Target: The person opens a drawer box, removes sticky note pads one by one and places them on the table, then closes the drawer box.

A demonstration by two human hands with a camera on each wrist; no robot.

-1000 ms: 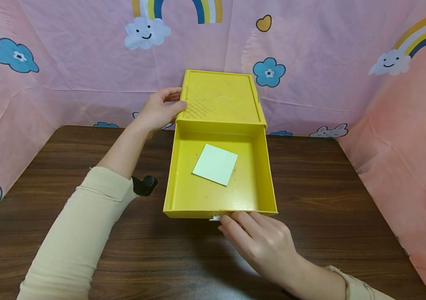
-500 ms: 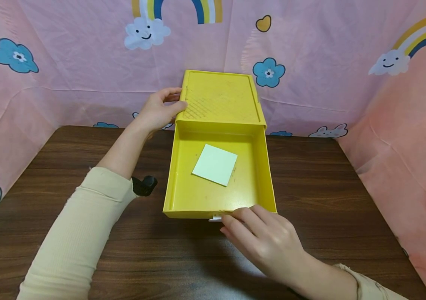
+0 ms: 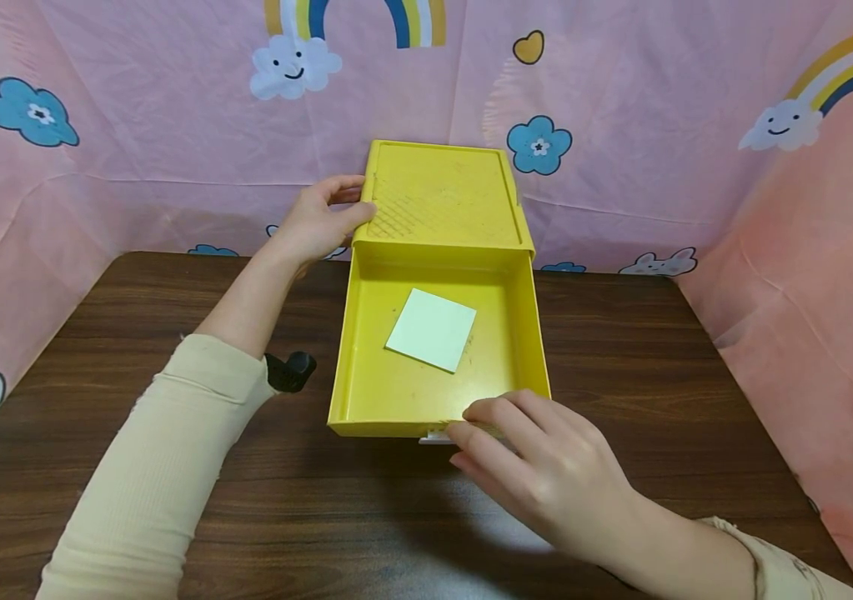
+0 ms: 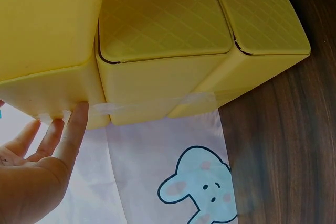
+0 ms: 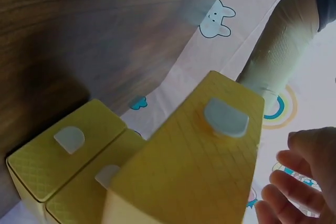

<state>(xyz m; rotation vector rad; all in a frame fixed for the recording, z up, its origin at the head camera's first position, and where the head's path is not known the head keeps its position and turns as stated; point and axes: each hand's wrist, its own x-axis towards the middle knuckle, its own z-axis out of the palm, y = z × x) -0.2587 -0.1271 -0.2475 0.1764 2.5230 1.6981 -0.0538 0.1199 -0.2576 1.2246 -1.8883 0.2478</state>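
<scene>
A yellow drawer cabinet (image 3: 444, 196) stands at the back of the table in the head view. Its top drawer (image 3: 388, 406) is pulled well out, and a square pale green pad of paper (image 3: 432, 330) lies flat inside. My left hand (image 3: 319, 220) rests against the cabinet's upper left side, thumb at the top edge; its fingers (image 4: 71, 137) extend along the yellow side in the left wrist view. My right hand (image 3: 546, 467) hovers at the drawer's front right edge with loosely bent fingers. In the right wrist view it is apart from the drawer's grey-white handle (image 5: 227, 117).
Two lower drawers (image 5: 44, 166) with similar handles sit pushed in beneath the top one. Dark wood tabletop (image 3: 659, 375) surrounds the cabinet. A pink patterned cloth (image 3: 621, 75) hangs close behind it and along both sides. A black wrist strap (image 3: 289, 372) is on the left arm.
My right hand has lifted away from the drawer's handle and front edge, moving slightly to the right. The left hand, drawer and paper pad have stayed in place.
</scene>
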